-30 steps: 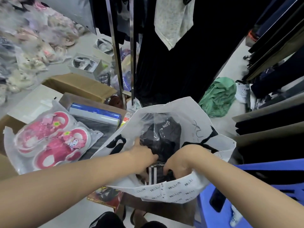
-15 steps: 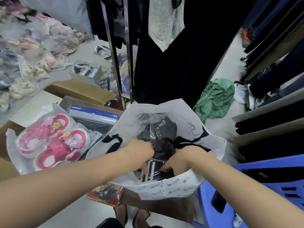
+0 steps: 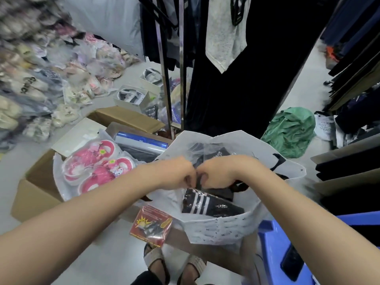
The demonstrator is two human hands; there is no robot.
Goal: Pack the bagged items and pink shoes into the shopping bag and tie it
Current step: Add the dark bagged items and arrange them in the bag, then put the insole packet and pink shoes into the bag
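Your shopping bag (image 3: 222, 229) stands upright with its mouth wide open, right below your hands and between the cardboard box (image 3: 35, 194) and the blue stool (image 3: 287, 243). Inside it you can count two dark packs: a striped pack (image 3: 205, 204), black with three white stripes, lying low against the near wall with its long axis running left to right, and a wrapped pack (image 3: 213, 155) in clear film standing taller toward the far wall. Your left hand (image 3: 176, 173) and right hand (image 3: 218, 173) meet knuckle to knuckle over the mouth, fingers curled, each pinching the near edge of the wrapped pack. The pink shoes (image 3: 96, 165), two of them side by side in one clear bag, are not in the shopping bag: they lie on top of the box to your left, long axes running from near-left to far-right. Behind them in the box lies one blue roll (image 3: 141, 140). One red packet (image 3: 151, 223) sits just beside the shopping bag's near-left corner. A green cloth (image 3: 290, 132) lies on the floor beyond.
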